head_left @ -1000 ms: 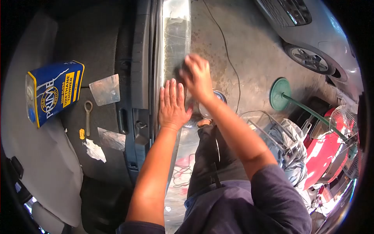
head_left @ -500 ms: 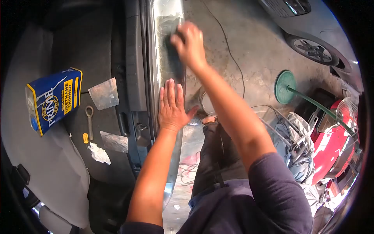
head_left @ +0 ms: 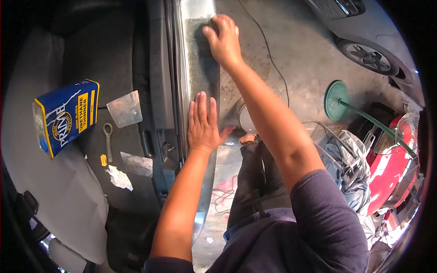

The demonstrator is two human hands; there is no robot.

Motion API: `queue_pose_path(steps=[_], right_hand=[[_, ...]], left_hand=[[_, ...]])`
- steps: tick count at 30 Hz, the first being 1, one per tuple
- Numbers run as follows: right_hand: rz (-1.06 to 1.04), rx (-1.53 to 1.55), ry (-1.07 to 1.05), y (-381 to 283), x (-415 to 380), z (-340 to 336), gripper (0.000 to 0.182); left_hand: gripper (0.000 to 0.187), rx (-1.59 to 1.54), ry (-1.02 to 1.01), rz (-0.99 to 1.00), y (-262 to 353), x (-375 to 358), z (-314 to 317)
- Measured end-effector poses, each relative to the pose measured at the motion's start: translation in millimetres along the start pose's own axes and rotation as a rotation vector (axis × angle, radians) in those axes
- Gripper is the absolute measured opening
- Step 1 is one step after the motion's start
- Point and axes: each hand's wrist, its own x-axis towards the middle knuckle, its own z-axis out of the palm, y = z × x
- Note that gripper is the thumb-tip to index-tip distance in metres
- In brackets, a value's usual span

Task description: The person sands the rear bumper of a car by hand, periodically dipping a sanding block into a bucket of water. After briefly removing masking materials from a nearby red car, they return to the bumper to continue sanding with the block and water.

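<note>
Left hand (head_left: pixel 203 123) flat, fingers spread on silver bumper (head_left: pixel 200 68), right hand (head_left: pixel 223 38) outstretched, gripping dark pad (head_left: pixel 203 34)

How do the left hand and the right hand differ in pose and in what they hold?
The left hand lies flat and open on the silver panel, fingers straight, holding nothing. The right hand is curled over a dark pad, pressing it on the panel. The right hand reaches farther along the panel; the left hand stays nearer the body. Both touch the same panel.
</note>
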Motion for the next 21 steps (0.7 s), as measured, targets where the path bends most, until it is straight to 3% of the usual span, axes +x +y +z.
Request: queue_pose_path(steps=[3,7,9,11,15,17,20,21], right_hand=[[0.006,0.008,-0.010,-3.8,-20.4,-5.9,0.045],[-0.062,0.067,-0.166,-16.2,-154.4,-48.8,0.053],[-0.043,0.079,-0.182,-15.1,-142.5,-47.2,0.050],[-0.061,0.045,-0.059,-6.2,-92.5,-23.4,0.047],[0.118,0.111,0.040,2.6,-2.4,1.7,0.048],[0.138,0.137,0.034,3.7,-36.7,-5.1,0.053],[0.121,0.182,-0.065,4.3,-150.2,-30.3,0.052],[0.224,0.209,-0.082,-10.1,-172.2,-42.3,0.050]], left_hand=[[0.104,0.003,0.000,0.001,-0.6,-1.4,-1.2],[0.104,-0.047,0.066,0.041,-0.6,3.1,-2.8],[0.103,-0.011,0.035,0.028,-2.2,3.4,-1.3],[0.102,0.000,0.030,0.009,-0.6,0.7,0.2],[0.100,-0.004,0.023,0.002,0.9,0.8,-2.2],[0.100,-0.017,0.057,0.012,0.3,0.7,-0.3],[0.099,-0.029,0.069,0.028,-1.7,2.1,-0.6],[0.099,-0.026,0.064,0.027,-1.7,2.4,-1.8]])
